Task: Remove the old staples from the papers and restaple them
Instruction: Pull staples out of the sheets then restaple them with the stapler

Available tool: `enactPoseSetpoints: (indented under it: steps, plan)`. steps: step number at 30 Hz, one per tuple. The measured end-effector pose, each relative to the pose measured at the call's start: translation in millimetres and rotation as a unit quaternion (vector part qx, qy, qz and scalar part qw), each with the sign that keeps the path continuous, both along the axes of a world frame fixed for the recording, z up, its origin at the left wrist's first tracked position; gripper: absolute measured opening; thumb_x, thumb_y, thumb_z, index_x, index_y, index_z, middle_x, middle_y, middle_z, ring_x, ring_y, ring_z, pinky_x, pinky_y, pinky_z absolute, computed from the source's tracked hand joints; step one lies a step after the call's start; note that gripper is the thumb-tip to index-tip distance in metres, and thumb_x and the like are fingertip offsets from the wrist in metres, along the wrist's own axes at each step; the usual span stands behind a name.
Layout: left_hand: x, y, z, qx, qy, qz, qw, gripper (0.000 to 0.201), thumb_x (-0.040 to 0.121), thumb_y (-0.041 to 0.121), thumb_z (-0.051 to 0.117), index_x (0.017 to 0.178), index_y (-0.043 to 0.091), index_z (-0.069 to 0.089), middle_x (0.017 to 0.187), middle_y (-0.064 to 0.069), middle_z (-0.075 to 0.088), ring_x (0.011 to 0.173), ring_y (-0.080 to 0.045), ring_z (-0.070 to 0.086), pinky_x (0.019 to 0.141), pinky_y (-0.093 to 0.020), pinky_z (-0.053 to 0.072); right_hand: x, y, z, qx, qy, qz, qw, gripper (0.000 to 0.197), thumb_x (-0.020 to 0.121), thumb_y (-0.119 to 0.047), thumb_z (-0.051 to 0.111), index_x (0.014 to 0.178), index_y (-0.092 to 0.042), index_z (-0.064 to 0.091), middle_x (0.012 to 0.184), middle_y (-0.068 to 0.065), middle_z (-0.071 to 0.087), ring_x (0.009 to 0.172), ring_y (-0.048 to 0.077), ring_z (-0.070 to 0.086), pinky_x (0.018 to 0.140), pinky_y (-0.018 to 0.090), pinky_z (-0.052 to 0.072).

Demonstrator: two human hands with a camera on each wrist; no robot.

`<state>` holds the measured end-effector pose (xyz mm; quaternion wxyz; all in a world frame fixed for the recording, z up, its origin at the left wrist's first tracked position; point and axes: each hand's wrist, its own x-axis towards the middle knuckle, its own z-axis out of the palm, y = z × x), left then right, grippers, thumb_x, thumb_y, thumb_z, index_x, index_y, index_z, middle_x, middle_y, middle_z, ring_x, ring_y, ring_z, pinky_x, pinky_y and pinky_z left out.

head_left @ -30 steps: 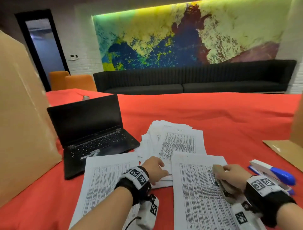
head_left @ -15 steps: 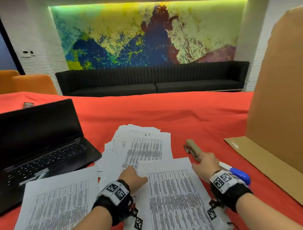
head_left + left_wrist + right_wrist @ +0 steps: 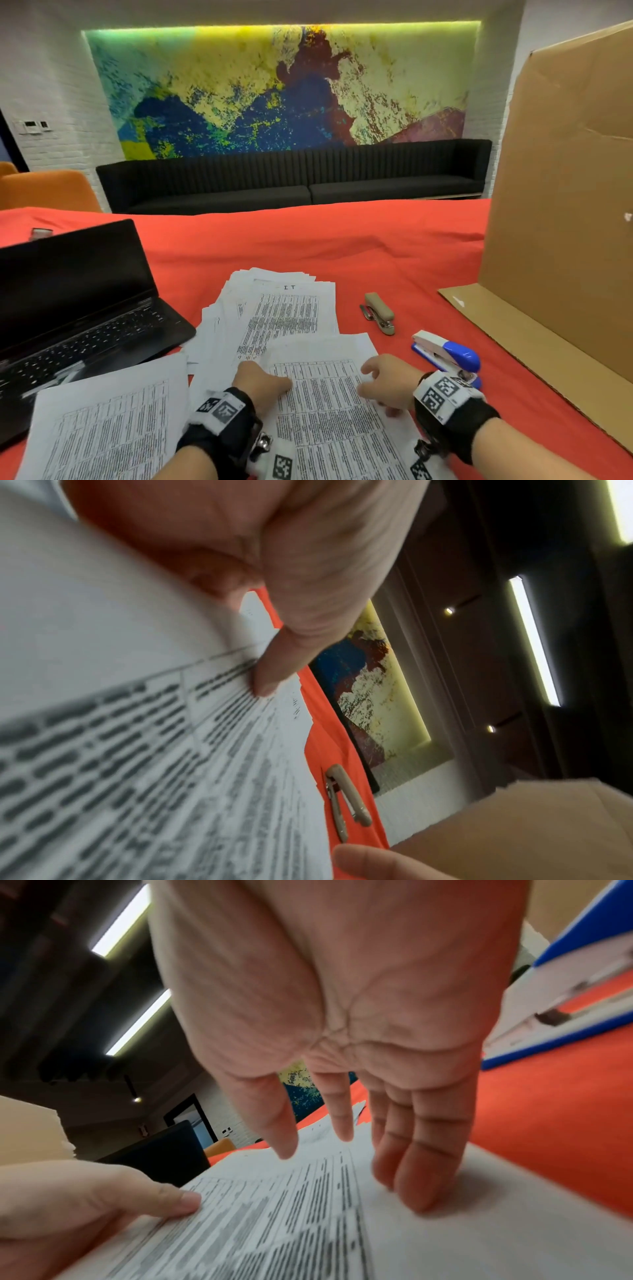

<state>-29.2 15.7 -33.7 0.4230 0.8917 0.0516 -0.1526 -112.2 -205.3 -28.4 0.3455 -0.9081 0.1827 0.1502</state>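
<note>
While both hands (image 3: 387, 383) press the papers (image 3: 329, 404), staple remover (image 3: 379, 312) points away

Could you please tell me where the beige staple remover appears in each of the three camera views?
Head: the beige staple remover lies on the red cloth, right of centre, beyond the blue stapler.
Left wrist: it lies low and right of centre, beside the papers' edge.
Right wrist: not in view.
Shared landmark: the printed papers under both hands.

One laptop (image 3: 78, 308), one blue stapler (image 3: 448, 354), one beige staple remover (image 3: 378, 312) (lying apart), two hands (image 3: 262, 380).
</note>
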Motion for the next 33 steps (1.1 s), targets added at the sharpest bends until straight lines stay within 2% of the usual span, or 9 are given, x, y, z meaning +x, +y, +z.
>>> enactPoseSetpoints:
  steps: [6,9,14,18,20,22,24,28,33]
  plan:
    - [-2,9,2,-0.101,-0.021,0.003,0.995,0.021,0.070,0.009,0.081,0.085,0.003,0.068,0.084,-0.013,0.073,0.076,-0.027,0.071,0.073,-0.040,0.060,3,-38,28,-0.230,-0.092,-0.041,0.968,0.043,0.085,-0.036,0.053,0.127,-0.029,0.053,0.132,0.002,0.051,0.121,0.025,0.048,0.099,0.038,0.043]
    - [-6,8,5,-0.146,-0.038,-0.004,0.988,0.019,0.069,0.004,0.082,0.084,0.006,0.071,0.082,-0.012,0.074,0.075,-0.027,0.072,0.073,-0.043,0.060,7,-75,28,-0.310,-0.019,-0.120,0.943,0.049,0.086,-0.042,0.052,0.131,-0.024,0.044,0.136,0.006,0.042,0.127,0.028,0.038,0.102,0.041,0.037]
    - [-14,3,17,-0.221,-0.057,-0.013,0.973,0.016,0.069,-0.001,0.082,0.082,0.002,0.074,0.079,-0.013,0.075,0.075,-0.030,0.073,0.074,-0.044,0.060,0,-99,9,-0.258,0.008,-0.120,0.959,0.028,0.084,-0.028,0.060,0.108,-0.013,0.059,0.105,0.004,0.065,0.096,0.021,0.063,0.070,0.025,0.047]
    - [-19,8,29,-0.277,-0.037,-0.029,0.960,0.021,0.069,0.001,0.081,0.088,-0.003,0.072,0.087,-0.021,0.074,0.086,-0.040,0.070,0.082,-0.054,0.056,-22,-106,18,-0.037,-0.109,-0.180,0.977,0.021,0.074,-0.028,0.075,0.069,-0.012,0.064,0.062,0.005,0.055,0.055,0.018,0.049,0.043,0.021,0.031]
    - [-21,12,37,-0.303,-0.034,-0.042,0.951,0.037,0.062,0.009,0.083,0.093,-0.005,0.070,0.095,-0.025,0.072,0.094,-0.045,0.067,0.084,-0.057,0.054,-37,-96,26,0.245,-0.213,-0.235,0.916,0.014,0.082,-0.017,0.070,0.081,-0.003,0.073,0.063,0.008,0.060,0.053,0.018,0.053,0.043,0.020,0.039]
    - [-21,16,46,-0.331,-0.047,-0.046,0.941,0.046,0.057,0.013,0.082,0.097,-0.004,0.068,0.098,-0.025,0.071,0.097,-0.044,0.065,0.089,-0.058,0.052,-53,-81,42,0.522,-0.262,-0.278,0.763,0.013,0.086,-0.006,0.061,0.082,-0.001,0.071,0.059,0.008,0.063,0.047,0.016,0.059,0.053,0.027,0.056]
    - [-20,20,54,-0.349,-0.066,-0.051,0.934,0.046,0.057,0.014,0.081,0.098,-0.003,0.068,0.100,-0.025,0.071,0.093,-0.040,0.065,0.092,-0.056,0.051,-69,-71,54,0.620,-0.268,-0.266,0.688,0.012,0.087,-0.001,0.054,0.082,-0.002,0.064,0.056,0.008,0.060,0.046,0.017,0.060,0.068,0.041,0.056]
    - [-25,18,66,-0.372,-0.103,-0.043,0.921,0.035,0.066,0.008,0.077,0.097,-0.004,0.066,0.092,-0.021,0.071,0.081,-0.030,0.064,0.085,-0.047,0.053,-95,-45,72,0.574,-0.294,-0.137,0.752,0.019,0.063,0.003,0.059,0.073,-0.008,0.071,0.065,0.011,0.058,0.057,0.019,0.058,0.055,0.030,0.055]
    - [-40,16,86,-0.403,-0.148,-0.048,0.902,0.014,0.078,-0.003,0.069,0.092,-0.002,0.066,0.089,-0.017,0.072,0.087,-0.030,0.062,0.084,-0.042,0.053,-99,-29,87,0.421,-0.319,-0.023,0.849,0.045,0.053,0.000,0.063,0.097,-0.006,0.062,0.071,0.007,0.053,0.059,0.016,0.045,0.049,0.025,0.033]
